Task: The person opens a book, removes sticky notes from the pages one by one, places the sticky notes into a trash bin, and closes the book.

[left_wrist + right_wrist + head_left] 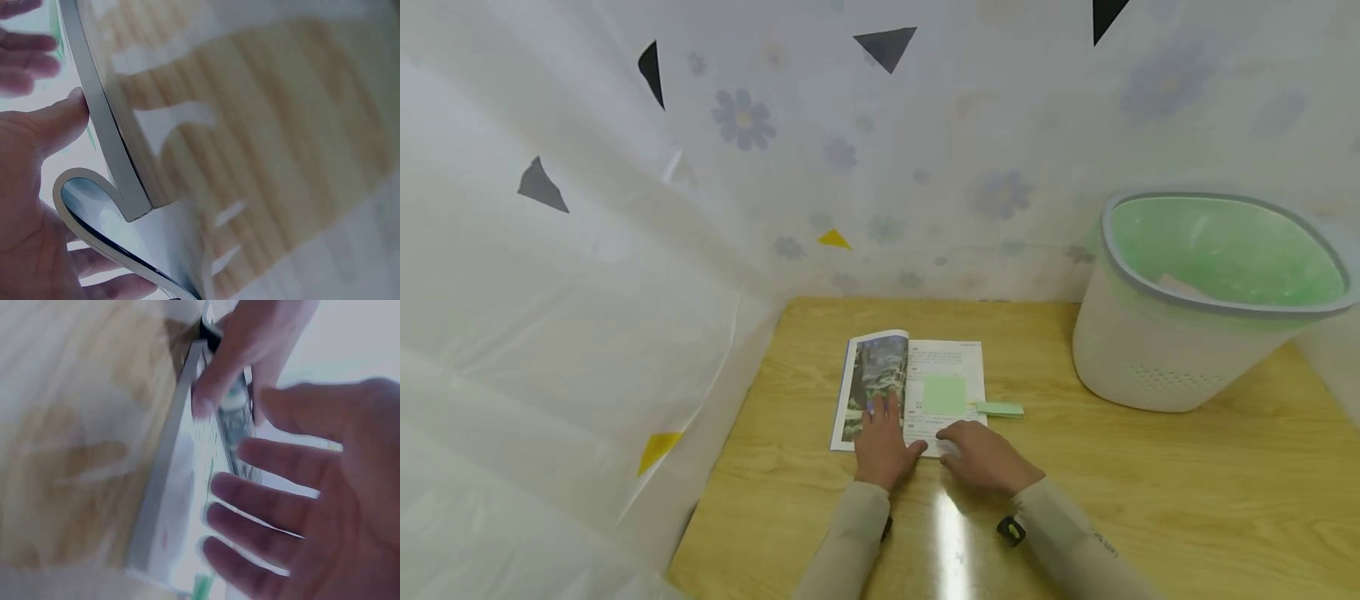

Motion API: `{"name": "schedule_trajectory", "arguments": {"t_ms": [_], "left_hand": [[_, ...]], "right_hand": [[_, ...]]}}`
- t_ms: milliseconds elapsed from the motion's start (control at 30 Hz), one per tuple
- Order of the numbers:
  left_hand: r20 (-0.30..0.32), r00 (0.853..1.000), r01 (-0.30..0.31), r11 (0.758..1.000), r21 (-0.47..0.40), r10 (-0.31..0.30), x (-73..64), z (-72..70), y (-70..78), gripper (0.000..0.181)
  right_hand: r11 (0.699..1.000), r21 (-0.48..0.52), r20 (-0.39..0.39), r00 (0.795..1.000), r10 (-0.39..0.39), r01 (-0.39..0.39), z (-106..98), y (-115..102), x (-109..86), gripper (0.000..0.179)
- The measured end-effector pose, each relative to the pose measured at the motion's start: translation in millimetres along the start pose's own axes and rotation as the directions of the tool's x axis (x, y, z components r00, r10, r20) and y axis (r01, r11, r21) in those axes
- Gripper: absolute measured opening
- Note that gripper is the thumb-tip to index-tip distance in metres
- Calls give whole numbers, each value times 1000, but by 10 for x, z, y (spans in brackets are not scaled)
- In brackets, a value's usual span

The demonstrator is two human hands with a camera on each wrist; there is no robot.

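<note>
An open book [964, 357] lies on the wooden table, with a picture on its left page and printed text on the right. A square green sticky note [944, 395] covers part of the text. At the book's right edge sits a small green pad of notes [1000, 409]. My left hand [882, 450] rests on the left page with fingers spread, its thumb [65, 119] reaching over the right page's near edge. Over the lower part of the right page is my right hand [985, 457], its loosely extended fingers [250, 494] holding nothing.
A tall white basket [1157, 350] with a grey rim and green inside stands at the table's right, with something pale inside. Flower-patterned sheeting [925, 183] hangs behind the wooden table [775, 467], and plain white sheeting [587, 333] hangs along its left side.
</note>
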State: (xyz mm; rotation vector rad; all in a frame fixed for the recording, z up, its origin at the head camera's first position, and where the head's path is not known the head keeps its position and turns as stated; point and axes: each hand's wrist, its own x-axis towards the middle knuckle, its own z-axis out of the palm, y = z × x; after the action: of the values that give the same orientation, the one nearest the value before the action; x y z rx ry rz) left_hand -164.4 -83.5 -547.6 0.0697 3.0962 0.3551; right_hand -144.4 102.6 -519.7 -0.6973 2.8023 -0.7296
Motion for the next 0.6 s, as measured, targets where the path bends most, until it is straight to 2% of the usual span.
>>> {"name": "schedule_trajectory", "arguments": {"t_ms": [167, 267, 400, 500, 600], "left_hand": [[17, 1000, 9, 1000, -8, -9, 8, 1, -30, 106], [45, 998, 36, 999, -9, -36, 21, -9, -32, 106], [75, 995, 67, 998, -3, -66, 51, -3, -19, 106], [85, 994, 64, 998, -19, -62, 62, -6, -11, 106], [89, 995, 50, 999, -11, -49, 58, -24, -14, 106]], "right_hand": [[996, -82, -165, 986, 19, -33, -84, 112, 220, 26], [991, -119, -214, 976, 32, -58, -123, 165, 387, 23], [972, -191, -227, 969, 94, -139, -110, 258, 609, 29], [947, -244, -225, 962, 153, -208, -63, 363, 740, 41], [932, -263, -187, 961, 204, -249, -30, 465, 832, 51]]}}
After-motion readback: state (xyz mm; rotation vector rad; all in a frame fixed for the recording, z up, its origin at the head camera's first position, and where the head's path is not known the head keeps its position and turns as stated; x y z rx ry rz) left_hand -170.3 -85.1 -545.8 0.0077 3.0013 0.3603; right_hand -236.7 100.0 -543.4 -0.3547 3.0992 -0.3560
